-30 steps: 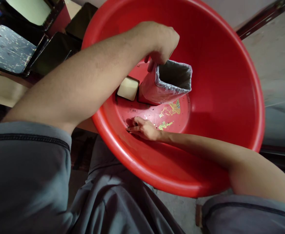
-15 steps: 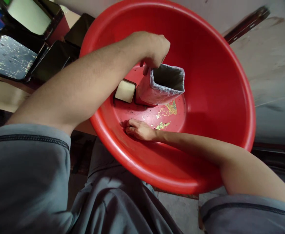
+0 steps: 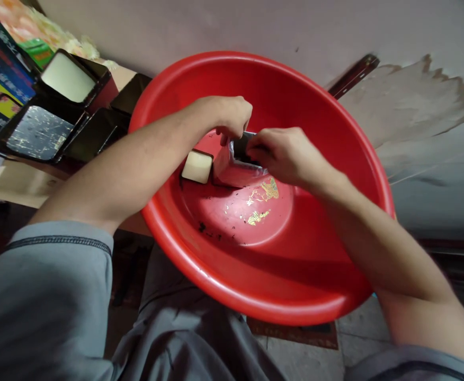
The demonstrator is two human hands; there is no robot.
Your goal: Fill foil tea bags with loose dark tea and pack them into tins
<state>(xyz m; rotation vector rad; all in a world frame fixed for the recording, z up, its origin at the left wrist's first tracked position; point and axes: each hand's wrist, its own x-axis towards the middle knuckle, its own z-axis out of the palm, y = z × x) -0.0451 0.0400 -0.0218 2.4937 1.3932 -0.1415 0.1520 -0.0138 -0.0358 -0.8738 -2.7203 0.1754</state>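
Note:
A large red plastic basin (image 3: 256, 304) holds a tall red box (image 3: 232, 172) lined with a clear plastic bag (image 3: 251, 168). My left hand (image 3: 235, 116) is closed on the box's back left rim, its fingertips partly hidden. Over the opening is my right hand (image 3: 291, 151), fingers bent together at the right rim; what they hold, if anything, is hidden. Left of the box lies a dark-rimmed lid (image 3: 197, 166) with a cream inner face. Small dark flakes (image 3: 208, 230) are scattered on the basin floor near a worn gold print (image 3: 261, 201).
On a ledge at the left stand several dark-edged boxes, one with a pale face (image 3: 68, 76) and another with a scratched silvery face (image 3: 39, 132). A dark metal strip (image 3: 353, 76) leans on the peeling wall (image 3: 422, 100) behind the basin.
My right hand has risen from the basin floor, where the flakes lie, to the box's opening. My left hand stays at the box rim. The whole view has shifted a little.

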